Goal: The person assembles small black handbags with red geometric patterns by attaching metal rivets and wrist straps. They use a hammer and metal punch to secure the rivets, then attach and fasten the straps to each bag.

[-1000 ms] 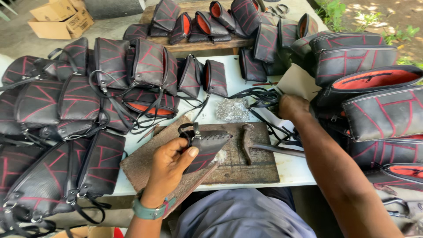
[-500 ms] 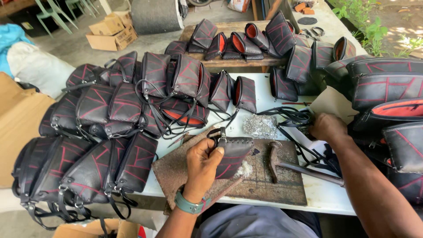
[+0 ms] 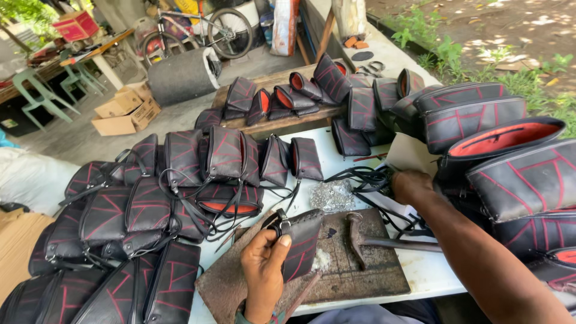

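Observation:
My left hand [image 3: 264,267] grips a small black pouch with red stitching [image 3: 300,243] by its top edge, where a metal ring sits, and holds it upright over a worn metal work plate [image 3: 360,273]. My right hand [image 3: 411,185] reaches out to the right, with its fingers in a tangle of black straps [image 3: 366,179] on the white table [image 3: 429,273]. A hammer [image 3: 366,240] lies on the plate between my two hands. A heap of small silvery metal parts [image 3: 332,195] lies just beyond the plate.
Many finished black pouches with red stitching [image 3: 222,153] crowd the left and far side of the table. Larger black bags with red lining [image 3: 504,141] are stacked at the right. Behind stand a wooden bench [image 3: 276,123], cardboard boxes [image 3: 126,111], a grey roll [image 3: 183,75] and a bicycle [image 3: 198,27].
The camera has tilted up and shows more of the yard. My left hand still holds the pouch over the plate. My right hand stays at the straps.

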